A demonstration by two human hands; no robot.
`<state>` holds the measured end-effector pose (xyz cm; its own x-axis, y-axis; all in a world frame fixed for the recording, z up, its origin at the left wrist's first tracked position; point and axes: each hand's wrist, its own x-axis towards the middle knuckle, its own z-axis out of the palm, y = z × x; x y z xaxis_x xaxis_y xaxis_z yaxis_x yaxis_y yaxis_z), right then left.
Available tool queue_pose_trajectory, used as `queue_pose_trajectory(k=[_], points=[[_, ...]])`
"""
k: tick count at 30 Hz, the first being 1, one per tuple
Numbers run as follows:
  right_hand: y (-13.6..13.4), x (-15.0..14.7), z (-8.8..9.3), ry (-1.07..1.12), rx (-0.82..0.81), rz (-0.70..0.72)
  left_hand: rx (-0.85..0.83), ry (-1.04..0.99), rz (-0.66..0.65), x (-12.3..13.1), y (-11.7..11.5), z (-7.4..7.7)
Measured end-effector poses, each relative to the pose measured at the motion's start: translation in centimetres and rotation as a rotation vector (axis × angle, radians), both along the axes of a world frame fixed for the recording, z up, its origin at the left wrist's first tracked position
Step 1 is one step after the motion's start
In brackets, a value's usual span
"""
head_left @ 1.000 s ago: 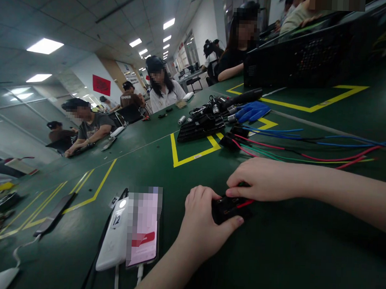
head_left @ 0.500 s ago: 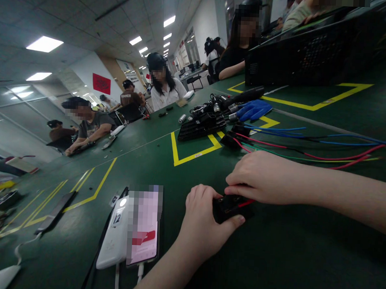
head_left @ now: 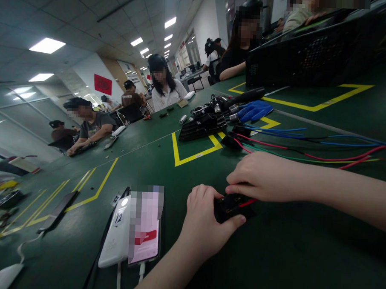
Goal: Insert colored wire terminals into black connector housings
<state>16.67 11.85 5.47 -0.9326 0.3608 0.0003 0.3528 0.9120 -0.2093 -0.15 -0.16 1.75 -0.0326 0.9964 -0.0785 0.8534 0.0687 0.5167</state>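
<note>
A small black block (head_left: 230, 202) with brass-coloured spots on top lies on the green table top. My left hand (head_left: 204, 219) is closed around its near left side, with the thumb along the front edge. A short red wire (head_left: 248, 202) comes off the block's right side, its far end out of sight. Over the block's back edge, my right hand (head_left: 254, 177) is closed in a pinch, fingertips touching or very near the block. Whatever those fingers hold is hidden behind the hand.
Behind my right hand lie blue wires (head_left: 343, 137) and red wires (head_left: 320, 157). Further back are a blue glove (head_left: 254, 110), a black finned part (head_left: 202, 128) and a large black case (head_left: 286, 63). A white power bank (head_left: 114, 239) and phone (head_left: 148, 245) lie left. People sit around.
The view has shifted very slightly. Both hands keep the same grip and place at the black block; I see no other clear movement.
</note>
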Motion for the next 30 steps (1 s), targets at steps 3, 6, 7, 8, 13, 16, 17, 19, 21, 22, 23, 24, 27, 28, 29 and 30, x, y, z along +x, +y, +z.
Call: queue_pose_trajectory(k=[3, 6, 7, 8, 13, 16, 17, 19, 21, 22, 23, 24, 27, 28, 29, 30], points=[[-0.5, 0.0, -0.1, 0.056, 0.169, 0.047, 0.016, 0.012, -0.007, 0.0, 0.0, -0.1], [-0.6, 0.0, -0.1, 0.067, 0.203, 0.053, 0.02, 0.015, -0.012, 0.0, 0.0, -0.2], [-0.5, 0.0, -0.1, 0.053, 0.18, 0.039, 0.017, 0.014, -0.012, 0.1, 0.0, -0.2], [-0.4, 0.0, 0.0, 0.026, 0.14, 0.02, 0.012, 0.01, -0.01, 0.1, 0.1, -0.1], [0.4, -0.1, 0.5, -0.149, -0.125, -0.029, -0.003, -0.003, -0.008, 0.2, 0.0, 0.0], [0.5, -0.1, 0.6, -0.167, -0.151, -0.035, 0.011, 0.007, -0.009, 0.2, 0.0, 0.0], [0.5, -0.1, 0.6, -0.16, -0.143, -0.035, 0.014, 0.011, -0.009, 0.1, 0.0, 0.0], [0.3, 0.0, 0.6, -0.125, -0.12, -0.033, 0.014, 0.012, -0.009, 0.1, 0.0, -0.1], [0.2, 0.0, 0.5, -0.075, -0.104, -0.024, 0.016, 0.007, -0.012, 0.1, -0.1, -0.2], [0.1, 0.0, 0.5, -0.05, -0.095, -0.018, 0.017, 0.006, -0.012, 0.1, -0.1, -0.2], [0.0, 0.0, 0.5, -0.027, -0.087, -0.011, 0.017, 0.007, -0.012, 0.1, -0.1, -0.2], [0.0, 0.0, 0.6, -0.007, -0.081, -0.004, 0.017, 0.009, -0.01, 0.1, -0.1, -0.2], [-0.3, -0.1, 0.6, 0.029, -0.067, 0.009, 0.03, 0.013, -0.011, 0.1, 0.0, -0.3], [-0.3, -0.1, 0.6, 0.034, -0.065, 0.009, 0.035, 0.013, -0.013, 0.1, 0.0, -0.3], [-0.3, -0.1, 0.6, 0.036, -0.062, 0.007, 0.04, 0.012, -0.015, 0.1, 0.0, -0.3], [-0.3, -0.1, 0.6, 0.031, -0.062, 0.006, 0.041, 0.01, -0.015, 0.1, 0.1, -0.3]])
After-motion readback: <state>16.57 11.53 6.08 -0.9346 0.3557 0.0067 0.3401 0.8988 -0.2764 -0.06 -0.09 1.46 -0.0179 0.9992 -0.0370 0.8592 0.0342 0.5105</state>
